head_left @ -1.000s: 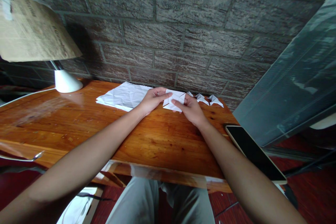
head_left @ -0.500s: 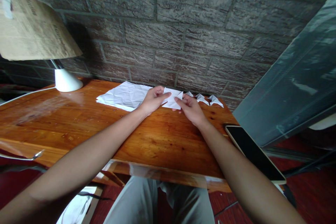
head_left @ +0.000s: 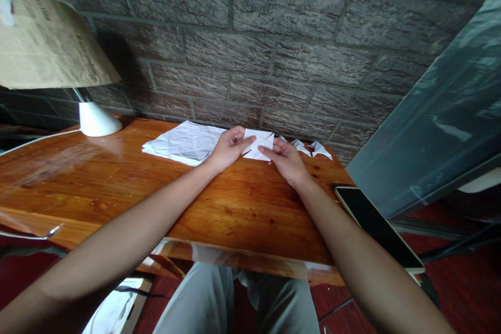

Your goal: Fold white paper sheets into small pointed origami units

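Note:
Both my hands hold a small folded square of white paper over the far part of the wooden table. My left hand pinches its left edge, thumb on the top face. On the right side, my right hand grips it with the thumb pressed on the face and fingers behind. Creases and a dark slit show near the paper's upper right corner. Close to my left hand lies a stack of creased white sheets. Several small folded paper pieces stand beyond my right hand, one partly hidden by it.
A lamp with a newsprint shade and white base stands at the left. A tablet-like dark device juts past the table's right edge. The brick wall rises behind the table, and a grey-green panel leans at the right.
The folded paper has tilted slightly in my fingers, and the slit near its upper right corner looks wider and darker. Both hands keep their grip almost in place.

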`<state>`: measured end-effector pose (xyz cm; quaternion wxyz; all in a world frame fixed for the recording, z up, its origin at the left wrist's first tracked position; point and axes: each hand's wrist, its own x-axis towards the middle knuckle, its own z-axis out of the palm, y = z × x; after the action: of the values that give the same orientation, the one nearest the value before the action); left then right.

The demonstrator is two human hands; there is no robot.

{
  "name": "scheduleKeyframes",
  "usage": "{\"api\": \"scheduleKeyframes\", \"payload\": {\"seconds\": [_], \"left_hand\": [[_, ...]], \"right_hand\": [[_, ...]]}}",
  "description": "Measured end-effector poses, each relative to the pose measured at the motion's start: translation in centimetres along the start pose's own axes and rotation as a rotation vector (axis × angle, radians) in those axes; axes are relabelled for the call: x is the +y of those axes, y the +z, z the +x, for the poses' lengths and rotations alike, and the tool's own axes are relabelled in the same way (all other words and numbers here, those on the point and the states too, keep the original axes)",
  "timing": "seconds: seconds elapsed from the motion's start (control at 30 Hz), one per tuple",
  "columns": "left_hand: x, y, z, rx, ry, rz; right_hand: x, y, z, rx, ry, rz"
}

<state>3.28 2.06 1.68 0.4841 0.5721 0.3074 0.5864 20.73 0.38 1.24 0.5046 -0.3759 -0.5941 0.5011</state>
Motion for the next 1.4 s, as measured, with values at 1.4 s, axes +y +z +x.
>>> {"api": "scheduleKeyframes", "payload": {"seconds": [1.4], "left_hand": [[-0.3,-0.2,-0.3,-0.134,-0.106,-0.013]], "right_hand": [[-0.4,-0.1,0.0,0.105,-0.052,-0.080]]}}
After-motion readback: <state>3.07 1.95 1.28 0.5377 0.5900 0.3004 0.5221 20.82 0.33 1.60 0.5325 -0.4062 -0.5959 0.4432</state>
